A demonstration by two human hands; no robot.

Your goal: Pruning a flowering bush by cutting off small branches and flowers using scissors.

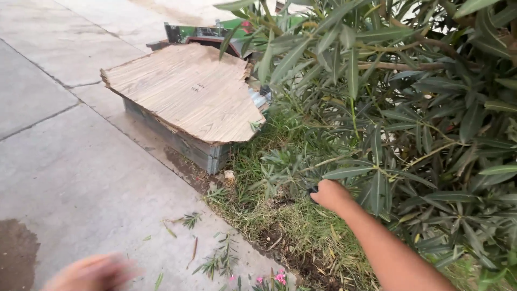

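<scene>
My right hand [329, 195] reaches forward into the lower leaves of a big green shrub [409, 108], fingers closed around something small and dark that is mostly hidden. Long narrow leaves surround the hand on three sides. My left hand [94, 274] is a motion-blurred shape at the bottom left, low over the concrete pavement [81, 178]; whether it holds anything cannot be made out. Cut leafy sprigs [215, 258] lie on the concrete between the two hands.
A torn sheet of cardboard [186, 89] covers a grey box [207, 153] at the pavement's edge, with green and red items behind it. Grass and bare soil [291, 231] run under the shrub. Pink blossoms [279, 278] lie at the bottom edge.
</scene>
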